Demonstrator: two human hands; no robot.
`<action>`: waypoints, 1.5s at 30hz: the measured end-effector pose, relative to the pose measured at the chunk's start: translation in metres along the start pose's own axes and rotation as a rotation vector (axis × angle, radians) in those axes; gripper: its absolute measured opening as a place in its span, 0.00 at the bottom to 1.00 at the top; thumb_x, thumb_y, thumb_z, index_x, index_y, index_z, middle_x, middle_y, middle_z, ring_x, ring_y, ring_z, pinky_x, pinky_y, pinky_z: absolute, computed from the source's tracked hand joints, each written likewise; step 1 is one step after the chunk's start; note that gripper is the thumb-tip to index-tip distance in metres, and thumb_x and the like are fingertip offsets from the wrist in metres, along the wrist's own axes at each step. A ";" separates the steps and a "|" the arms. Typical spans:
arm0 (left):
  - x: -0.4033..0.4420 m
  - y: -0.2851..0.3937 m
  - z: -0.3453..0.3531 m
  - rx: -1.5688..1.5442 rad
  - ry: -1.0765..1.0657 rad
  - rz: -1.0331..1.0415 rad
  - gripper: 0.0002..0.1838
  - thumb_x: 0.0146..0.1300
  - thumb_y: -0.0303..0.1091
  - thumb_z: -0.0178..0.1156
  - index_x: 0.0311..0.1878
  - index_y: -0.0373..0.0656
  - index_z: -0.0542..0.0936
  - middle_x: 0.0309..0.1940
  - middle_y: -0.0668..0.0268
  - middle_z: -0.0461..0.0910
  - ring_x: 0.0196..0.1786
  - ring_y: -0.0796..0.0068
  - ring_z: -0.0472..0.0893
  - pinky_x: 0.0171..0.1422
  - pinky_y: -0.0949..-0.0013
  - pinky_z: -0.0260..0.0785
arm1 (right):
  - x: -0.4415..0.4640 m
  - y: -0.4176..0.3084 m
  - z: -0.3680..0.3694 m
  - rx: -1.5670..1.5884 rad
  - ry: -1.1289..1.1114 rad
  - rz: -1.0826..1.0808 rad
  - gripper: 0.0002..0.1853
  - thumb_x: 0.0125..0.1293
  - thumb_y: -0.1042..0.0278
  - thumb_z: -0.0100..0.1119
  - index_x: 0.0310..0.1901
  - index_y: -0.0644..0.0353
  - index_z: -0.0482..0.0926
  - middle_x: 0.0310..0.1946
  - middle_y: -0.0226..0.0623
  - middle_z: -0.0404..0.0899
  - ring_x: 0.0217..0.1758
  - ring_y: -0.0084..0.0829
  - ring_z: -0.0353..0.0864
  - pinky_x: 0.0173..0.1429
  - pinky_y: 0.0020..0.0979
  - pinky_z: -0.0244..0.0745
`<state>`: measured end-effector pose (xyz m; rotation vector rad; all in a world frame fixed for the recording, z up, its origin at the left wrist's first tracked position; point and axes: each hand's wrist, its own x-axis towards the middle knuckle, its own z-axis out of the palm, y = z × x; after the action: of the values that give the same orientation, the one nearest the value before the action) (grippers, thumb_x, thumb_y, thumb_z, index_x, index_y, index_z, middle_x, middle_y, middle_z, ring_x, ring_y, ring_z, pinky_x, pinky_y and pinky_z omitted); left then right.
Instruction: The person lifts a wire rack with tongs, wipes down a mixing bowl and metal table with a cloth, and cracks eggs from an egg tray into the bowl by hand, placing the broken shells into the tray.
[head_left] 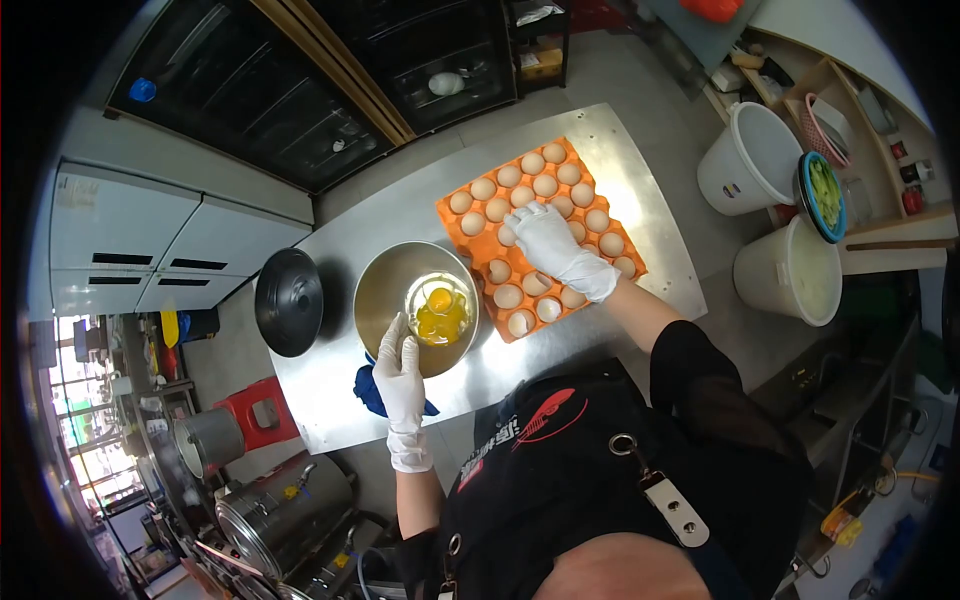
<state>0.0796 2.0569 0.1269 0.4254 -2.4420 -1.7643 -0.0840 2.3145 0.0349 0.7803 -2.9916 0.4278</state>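
Kitchen floor (600,75) is surrounding one steel table (320,400), head view; dark lens edges are cutting off the corners, and the wearer's shirt (610,440) is covering part of the near side. One orange tray (474,248) is lying on the table, just beside one steel bowl (385,290). At least twenty eggs (545,185) are showing in the tray; the gloved right hand (550,240) is blocking an exact count. Its fingers are curling downward, tips hidden, so whether they are gripping an egg cannot be told. Two open shells (548,310) are sitting near the tray's near edge. Likewise gloved, the left hand (400,372) is reaching over the bowl's near rim, fingers extending together, thumb slightly apart; any grip on the rim is not showing clearly. Yolks (440,300) are lying in the bowl, one round, the rest merging past counting. One black pan (289,302) is standing left of the bowl; one blue cloth (370,392) is lying partly behind the left hand. Two white buckets (735,170) are standing beyond the table's right side.
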 end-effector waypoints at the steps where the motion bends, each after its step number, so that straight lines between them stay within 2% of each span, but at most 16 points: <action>1: -0.001 0.000 -0.001 0.014 0.005 0.005 0.20 0.73 0.25 0.51 0.66 0.28 0.70 0.59 0.54 0.78 0.62 0.68 0.76 0.68 0.71 0.64 | 0.001 -0.001 0.001 0.001 0.000 -0.002 0.19 0.57 0.69 0.63 0.52 0.62 0.79 0.48 0.39 0.79 0.55 0.40 0.75 0.57 0.41 0.68; 3: -0.003 -0.001 -0.005 0.018 0.015 -0.008 0.20 0.73 0.26 0.51 0.65 0.28 0.70 0.59 0.54 0.78 0.62 0.68 0.76 0.68 0.71 0.64 | 0.001 -0.004 0.004 0.017 0.089 -0.041 0.13 0.57 0.70 0.59 0.45 0.59 0.80 0.42 0.37 0.80 0.51 0.37 0.77 0.54 0.39 0.71; 7: -0.006 -0.006 -0.011 -0.007 0.034 -0.055 0.20 0.73 0.26 0.51 0.65 0.29 0.71 0.60 0.54 0.78 0.63 0.69 0.76 0.69 0.70 0.64 | -0.008 0.005 -0.004 0.028 0.204 -0.032 0.14 0.57 0.70 0.60 0.46 0.60 0.80 0.42 0.37 0.80 0.50 0.38 0.77 0.54 0.39 0.71; 14: -0.008 -0.017 -0.016 -0.005 0.063 -0.055 0.19 0.74 0.26 0.51 0.65 0.29 0.72 0.59 0.55 0.79 0.62 0.70 0.76 0.68 0.70 0.64 | -0.037 0.051 -0.040 0.093 0.272 0.128 0.15 0.58 0.68 0.62 0.47 0.61 0.79 0.44 0.40 0.81 0.52 0.42 0.76 0.58 0.42 0.71; 17: -0.009 -0.014 -0.012 -0.076 0.163 -0.071 0.19 0.75 0.32 0.52 0.62 0.30 0.75 0.53 0.56 0.82 0.58 0.70 0.79 0.67 0.69 0.66 | -0.050 0.063 -0.047 0.116 0.303 0.202 0.15 0.59 0.68 0.62 0.48 0.61 0.79 0.45 0.41 0.81 0.53 0.43 0.76 0.58 0.42 0.72; 19: -0.008 -0.018 -0.014 -0.096 0.202 -0.066 0.19 0.75 0.32 0.52 0.62 0.30 0.75 0.52 0.56 0.83 0.57 0.71 0.79 0.67 0.69 0.67 | -0.058 0.067 -0.051 0.139 0.292 0.298 0.17 0.60 0.69 0.62 0.51 0.62 0.80 0.49 0.42 0.81 0.56 0.43 0.76 0.61 0.42 0.71; 26: -0.007 -0.029 -0.022 -0.177 0.292 -0.062 0.17 0.76 0.30 0.50 0.60 0.30 0.76 0.50 0.55 0.83 0.56 0.70 0.81 0.65 0.68 0.70 | -0.076 0.078 -0.050 0.148 0.261 0.445 0.19 0.60 0.68 0.63 0.54 0.63 0.81 0.50 0.43 0.81 0.56 0.43 0.75 0.62 0.40 0.70; 45: -0.016 -0.031 -0.026 -0.212 0.385 -0.096 0.17 0.75 0.31 0.52 0.58 0.29 0.77 0.46 0.57 0.85 0.52 0.72 0.82 0.63 0.70 0.71 | -0.079 0.076 -0.029 0.160 0.259 0.352 0.19 0.58 0.71 0.63 0.52 0.66 0.81 0.48 0.46 0.82 0.54 0.44 0.77 0.61 0.40 0.72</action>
<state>0.1064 2.0288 0.1073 0.7867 -1.9815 -1.7564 -0.0529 2.4239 0.0363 0.1769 -2.8677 0.7239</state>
